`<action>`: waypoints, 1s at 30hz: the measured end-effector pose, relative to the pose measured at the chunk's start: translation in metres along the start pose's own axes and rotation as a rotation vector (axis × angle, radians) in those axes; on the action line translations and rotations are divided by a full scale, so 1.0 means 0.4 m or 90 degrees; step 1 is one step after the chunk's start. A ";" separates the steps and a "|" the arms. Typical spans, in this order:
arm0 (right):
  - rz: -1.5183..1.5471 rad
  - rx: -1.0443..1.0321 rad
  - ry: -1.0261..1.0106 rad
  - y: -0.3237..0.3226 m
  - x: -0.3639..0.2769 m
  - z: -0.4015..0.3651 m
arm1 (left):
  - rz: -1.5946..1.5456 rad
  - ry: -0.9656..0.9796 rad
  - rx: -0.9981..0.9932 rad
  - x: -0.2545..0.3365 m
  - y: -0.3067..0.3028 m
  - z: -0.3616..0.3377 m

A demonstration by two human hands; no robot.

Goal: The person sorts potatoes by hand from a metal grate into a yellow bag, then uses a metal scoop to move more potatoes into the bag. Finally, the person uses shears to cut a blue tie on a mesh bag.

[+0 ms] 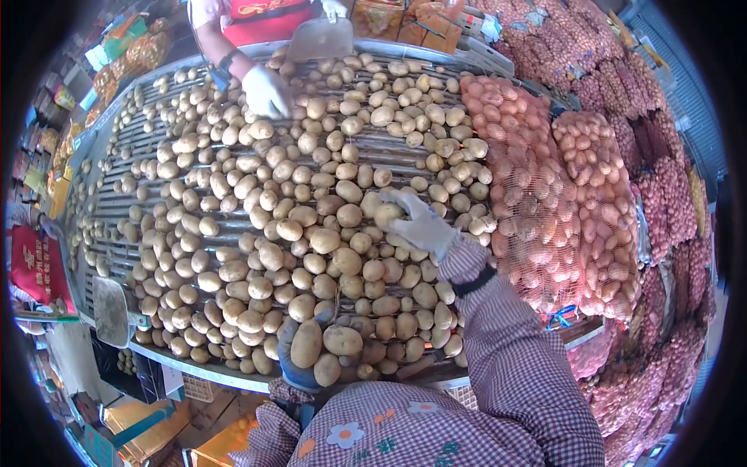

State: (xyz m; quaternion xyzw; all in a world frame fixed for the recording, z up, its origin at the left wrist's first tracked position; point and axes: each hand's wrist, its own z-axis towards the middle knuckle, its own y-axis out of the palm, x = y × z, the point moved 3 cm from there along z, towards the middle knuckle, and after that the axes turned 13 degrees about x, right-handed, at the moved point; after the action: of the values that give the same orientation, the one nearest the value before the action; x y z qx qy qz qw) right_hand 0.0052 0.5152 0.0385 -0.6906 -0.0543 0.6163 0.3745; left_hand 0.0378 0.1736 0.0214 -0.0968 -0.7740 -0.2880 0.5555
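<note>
Many potatoes (270,257) lie spread over a slatted metal sorting table (366,152) in front of me. My left hand (292,366), in a blue-grey glove, is at the near edge with its fingers curled round a potato (306,344). More potatoes sit right beside that one, against the hand. Farther forward and to the right, my right hand (426,226) wears a whitish glove. Its thumb and fingers close round another potato (386,215) among the pile.
Red mesh sacks (529,194) full of potatoes stand along the table's right side, with more stacked sacks (669,327) beyond. Across the table, a co-worker's gloved hand (266,92) reaches over the potatoes. Metal scoops lie at the far edge (323,39) and the left edge (113,311).
</note>
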 end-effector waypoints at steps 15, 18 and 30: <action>0.287 -0.218 -0.165 0.155 -0.241 -0.350 | -0.279 -0.070 0.018 -0.032 0.102 0.048; 0.243 -0.199 -0.176 0.090 -0.234 -0.299 | -0.295 -0.066 0.010 -0.027 0.105 0.049; -0.357 -0.219 -0.166 0.189 -0.198 -0.169 | -0.315 -0.019 0.046 0.009 0.010 -0.030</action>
State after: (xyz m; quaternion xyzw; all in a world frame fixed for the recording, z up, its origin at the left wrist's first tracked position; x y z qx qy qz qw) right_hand 0.0178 0.3883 0.0560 -0.6173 -0.3921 0.5543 0.3974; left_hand 0.0479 0.1694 0.0287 0.1115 -0.7920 -0.3857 0.4599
